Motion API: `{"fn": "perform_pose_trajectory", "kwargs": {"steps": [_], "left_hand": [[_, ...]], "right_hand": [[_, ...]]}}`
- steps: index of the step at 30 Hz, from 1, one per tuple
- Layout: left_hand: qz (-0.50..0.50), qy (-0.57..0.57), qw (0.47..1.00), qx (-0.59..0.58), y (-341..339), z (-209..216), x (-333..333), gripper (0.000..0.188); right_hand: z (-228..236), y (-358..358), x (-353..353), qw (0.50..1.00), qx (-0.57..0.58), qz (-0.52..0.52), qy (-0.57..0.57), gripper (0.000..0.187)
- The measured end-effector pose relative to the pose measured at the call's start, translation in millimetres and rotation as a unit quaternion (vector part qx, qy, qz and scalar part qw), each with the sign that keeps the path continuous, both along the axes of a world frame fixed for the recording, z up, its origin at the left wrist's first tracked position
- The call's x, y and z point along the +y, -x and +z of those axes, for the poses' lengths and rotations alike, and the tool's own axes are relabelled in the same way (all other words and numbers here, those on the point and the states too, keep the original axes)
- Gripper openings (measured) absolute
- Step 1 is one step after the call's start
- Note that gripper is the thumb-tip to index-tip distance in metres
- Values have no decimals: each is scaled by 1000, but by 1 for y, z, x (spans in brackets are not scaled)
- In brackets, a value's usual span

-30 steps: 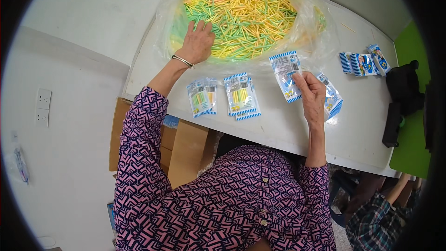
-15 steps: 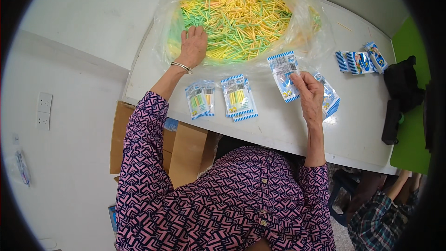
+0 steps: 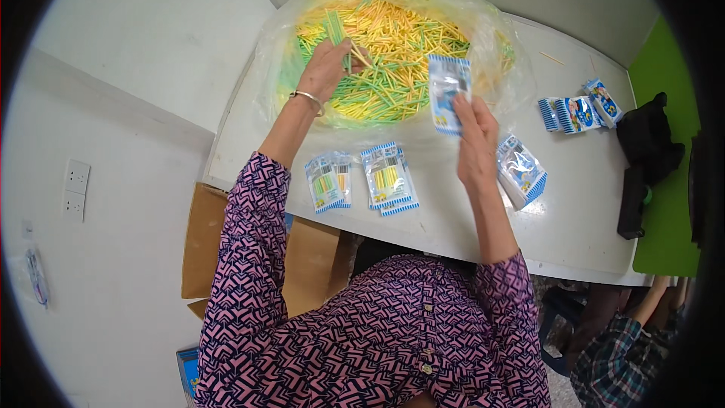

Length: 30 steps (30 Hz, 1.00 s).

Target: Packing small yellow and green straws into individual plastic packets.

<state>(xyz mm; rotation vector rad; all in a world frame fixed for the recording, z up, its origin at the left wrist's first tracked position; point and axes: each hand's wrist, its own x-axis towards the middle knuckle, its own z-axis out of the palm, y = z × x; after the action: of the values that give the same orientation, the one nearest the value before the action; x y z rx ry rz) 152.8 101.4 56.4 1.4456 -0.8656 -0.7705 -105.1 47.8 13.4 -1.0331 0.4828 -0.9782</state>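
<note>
Sideways, the blue-and-white packet [image 3: 447, 79] lies to the right of the bunch of sticks [image 3: 335, 29], both above the near part of the plastic bag [image 3: 266, 75], with open room between them over its loose sticks [image 3: 404, 64]. The left hand [image 3: 323, 72] has its grip closed round the bunch, whose long axis points mostly away from the person; the right hand [image 3: 476, 140] pinches the packet low on its right side, long axis nearly parallel. Blur hides the packet's mouth. Nearer the worktop [image 3: 445, 208] edge lie two packet groups [image 3: 389, 175], left of the right forearm [image 3: 492, 215].
</note>
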Motion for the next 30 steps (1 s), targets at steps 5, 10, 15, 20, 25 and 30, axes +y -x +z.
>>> {"fn": "perform_pose_trajectory", "kwargs": {"steps": [5,10,15,20,25,30], "left_hand": [[-71,22,967,244,34,-17,-25,19],[-19,122,929,350,79,-35,-33,14],[20,165,935,312,92,-45,-33,15],[34,150,944,292,98,-48,-32,14],[48,148,944,291,90,-57,-34,12],[26,165,937,308,89,-55,-38,13]], "right_hand": [[-6,-85,-15,979,-165,-41,-116,17],[-13,-114,-20,929,-251,-57,-267,13],[-15,-119,-16,921,-267,-74,-273,13],[-19,-116,-18,927,-261,-69,-259,13],[-18,-116,-17,928,-263,-68,-255,13],[-20,-115,-22,929,-260,-84,-248,13]]}}
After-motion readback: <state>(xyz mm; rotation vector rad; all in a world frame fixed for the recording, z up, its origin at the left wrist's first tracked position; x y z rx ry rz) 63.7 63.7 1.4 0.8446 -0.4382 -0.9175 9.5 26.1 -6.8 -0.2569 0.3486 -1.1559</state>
